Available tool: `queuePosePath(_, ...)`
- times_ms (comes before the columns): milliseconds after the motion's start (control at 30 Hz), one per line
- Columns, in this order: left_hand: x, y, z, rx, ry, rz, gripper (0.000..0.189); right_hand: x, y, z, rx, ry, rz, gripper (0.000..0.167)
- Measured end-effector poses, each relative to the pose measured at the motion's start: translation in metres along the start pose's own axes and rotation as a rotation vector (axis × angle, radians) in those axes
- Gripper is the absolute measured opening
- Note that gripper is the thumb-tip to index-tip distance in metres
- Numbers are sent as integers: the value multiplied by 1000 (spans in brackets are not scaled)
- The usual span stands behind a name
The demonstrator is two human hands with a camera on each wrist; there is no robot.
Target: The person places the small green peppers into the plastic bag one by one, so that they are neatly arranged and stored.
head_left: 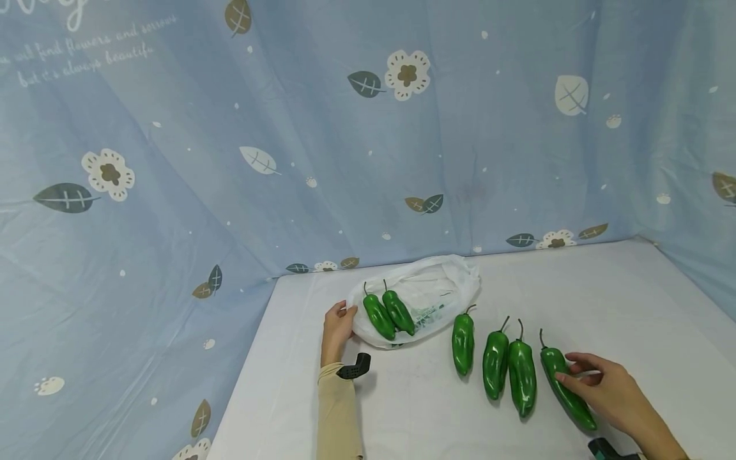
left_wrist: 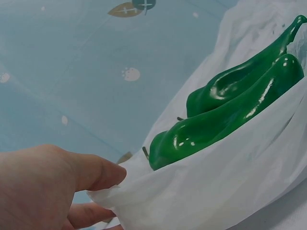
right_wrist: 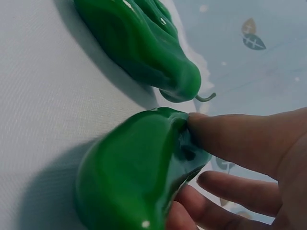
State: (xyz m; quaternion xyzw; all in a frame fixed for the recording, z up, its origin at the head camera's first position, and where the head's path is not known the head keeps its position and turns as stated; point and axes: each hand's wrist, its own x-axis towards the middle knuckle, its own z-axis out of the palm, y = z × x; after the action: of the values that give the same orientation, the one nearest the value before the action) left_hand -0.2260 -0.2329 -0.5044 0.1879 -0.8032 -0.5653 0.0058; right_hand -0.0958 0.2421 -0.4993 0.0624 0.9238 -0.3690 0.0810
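Note:
My left hand [head_left: 338, 329] pinches the left edge of a white plastic bag [head_left: 454, 281], thumb on top in the left wrist view. Two green peppers [left_wrist: 225, 117] lie side by side on the bag, stems toward the back. On the right, my right hand [head_left: 606, 386] holds the rightmost green pepper [head_left: 566, 390] between thumb and fingers. In the right wrist view that pepper [right_wrist: 134, 167] is gripped near its upper part, over the white surface. Three more green peppers stand in a row between the bag and this hand, the nearest being a pepper [head_left: 522, 377] just left of it.
A white-covered table [head_left: 414, 409] lies under everything. Behind and to the left hangs a blue curtain [head_left: 345, 140] printed with leaves and flowers. A black wrist device [head_left: 355, 367] sits on the left wrist.

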Motion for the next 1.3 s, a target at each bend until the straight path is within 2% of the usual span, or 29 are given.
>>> queuePosePath(333, -1, 4, 1, 4, 10, 7, 56, 1, 0, 2, -15, 17, -42, 67)
queuePosePath(667, 0, 0, 1, 15, 3, -3, 56, 1, 2, 4, -12, -28, 25, 75)
queuePosePath(1300, -1, -1, 1, 6, 5, 7, 56, 2, 0, 2, -12, -26, 29, 74)
